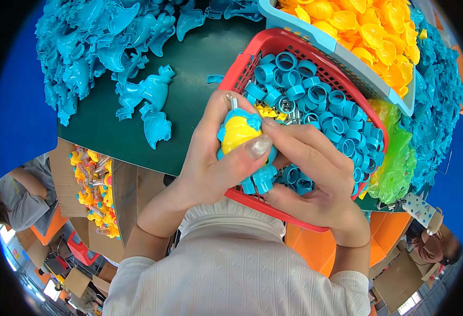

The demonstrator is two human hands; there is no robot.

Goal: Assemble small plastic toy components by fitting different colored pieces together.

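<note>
My left hand (pixel 209 160) is wrapped round a small blue and yellow plastic toy (pixel 237 131), its thumb pressed against the yellow front. A little metal spring (pixel 234 104) stands up from the top of the toy, by the left fingertips. From the other side my right hand (pixel 321 179) closes on the same toy, thumb low near its blue lower end and fingertips near its upper right. Both hands are over the near-left part of a red basket (pixel 237 73) with many blue plastic rings (pixel 342 100). The fingers hide part of the toy.
A blue-grey basket (pixel 342 58) of yellow shells (pixel 368 26) sits behind. Heaps of blue moulded parts (pixel 100 42) flank the dark green table (pixel 200 52). Green plastic bag (pixel 394 158) lies at right. Finished-looking toys (pixel 94 184) fill a cardboard box (pixel 123 195) at left.
</note>
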